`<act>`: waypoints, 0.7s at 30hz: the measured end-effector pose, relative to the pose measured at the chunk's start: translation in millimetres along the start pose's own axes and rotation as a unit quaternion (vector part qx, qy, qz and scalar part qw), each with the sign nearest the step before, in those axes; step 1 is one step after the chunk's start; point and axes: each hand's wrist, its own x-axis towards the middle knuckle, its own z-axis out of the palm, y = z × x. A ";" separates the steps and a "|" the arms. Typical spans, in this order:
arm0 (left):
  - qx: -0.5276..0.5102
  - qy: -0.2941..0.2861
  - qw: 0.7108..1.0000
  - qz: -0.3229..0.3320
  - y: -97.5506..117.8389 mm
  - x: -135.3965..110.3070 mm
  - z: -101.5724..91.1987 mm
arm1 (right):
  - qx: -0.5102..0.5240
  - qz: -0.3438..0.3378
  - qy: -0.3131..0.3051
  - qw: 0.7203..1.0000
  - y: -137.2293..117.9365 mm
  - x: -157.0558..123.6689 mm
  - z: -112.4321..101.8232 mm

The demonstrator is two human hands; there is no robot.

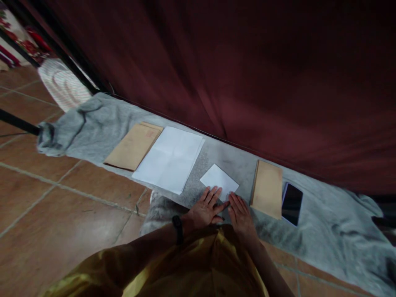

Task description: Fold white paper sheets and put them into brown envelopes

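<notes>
- Fingers of the left hand [206, 208] were recorded as stretched out flat and slightly spread, tips laid on the near edge of the folded white paper [219, 178]; nothing was gripped.
- Fingers of the right hand [241, 214] were likewise held flat and extended, touching the paper's near right corner; nothing was enclosed. The two hands lay side by side, thumbs almost meeting.
- The folded paper lay directly ahead of both sets of fingertips, flat on the grey cloth [324, 214]. Its long axis ran obliquely, far left to near right. Neither hand was clearly nearer.
- A black wristband [177, 229] was noted on the left wrist.
- To the right, near the paper but apart from it, a brown envelope [267, 187] was noted, with a dark phone [291, 203] just beside it.
- To the left, a stack of white sheets [170, 159] overlapped a second brown envelope [133, 146].
- Bare cloth was seen beyond the paper up to the dark red curtain [247, 74]; tiled floor [62, 206] bordered the near edge.
</notes>
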 end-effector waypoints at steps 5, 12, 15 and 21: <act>-0.012 0.002 1.000 -0.009 0.2 -0.4 2.8 | -0.021 0.032 0.006 0.999 -0.5 18.3 5.3; 0.009 0.018 1.000 0.004 -2.7 -0.2 7.7 | -0.046 0.077 0.022 0.996 1.4 45.3 11.0; 0.024 0.030 0.999 0.014 -5.8 0.6 11.7 | -0.041 0.107 0.022 0.993 3.6 57.6 9.9; 0.043 0.042 0.998 0.028 -10.1 1.7 14.4 | -0.016 0.197 0.022 0.980 7.9 86.9 -4.1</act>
